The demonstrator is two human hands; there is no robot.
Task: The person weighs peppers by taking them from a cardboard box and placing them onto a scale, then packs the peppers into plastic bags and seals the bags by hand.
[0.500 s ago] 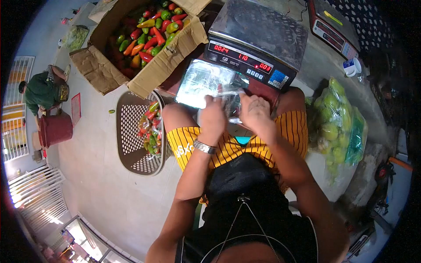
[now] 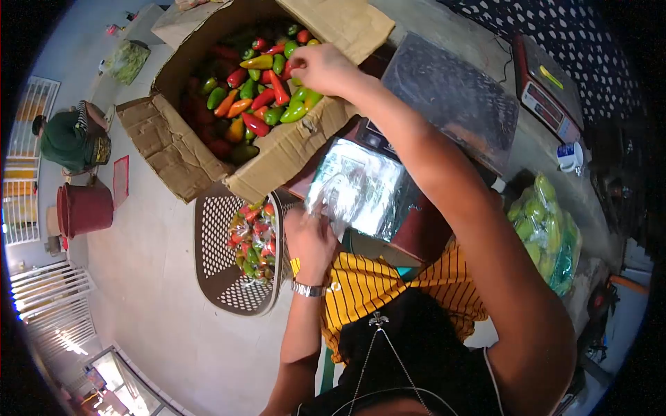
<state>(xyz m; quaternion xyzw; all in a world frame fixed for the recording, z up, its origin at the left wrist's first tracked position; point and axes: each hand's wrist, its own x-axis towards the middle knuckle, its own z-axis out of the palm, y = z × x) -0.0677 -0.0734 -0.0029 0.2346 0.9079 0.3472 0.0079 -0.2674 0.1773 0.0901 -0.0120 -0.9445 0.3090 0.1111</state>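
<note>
My right hand (image 2: 325, 68) reaches over the cardboard box (image 2: 260, 173), its fingers curled in at a red pepper near the box's right side. Many red, green, orange and yellow peppers (image 2: 279, 90) lie inside. Low beside my lap, my left hand (image 2: 310, 239) is closed on a thin clear plastic bag (image 2: 336, 225), whose far part is hard to tell from the shiny stack of plastic bags (image 2: 364, 187) behind it. Under my right forearm sits a digital scale (image 2: 451, 90), its display mostly hidden by the arm.
A plastic basket (image 2: 215, 267) on the floor at left holds bagged peppers (image 2: 253, 243). On the right are a bag of green vegetables (image 2: 538, 222), a mug (image 2: 570, 157) and a second scale (image 2: 548, 104). Far left, a person in green (image 2: 73, 142) bends near a red bin (image 2: 84, 211).
My right hand has left the plastic bag and moved up and left to the peppers. My left hand has shifted left and down, keeping the bag. The view has turned toward the left.
</note>
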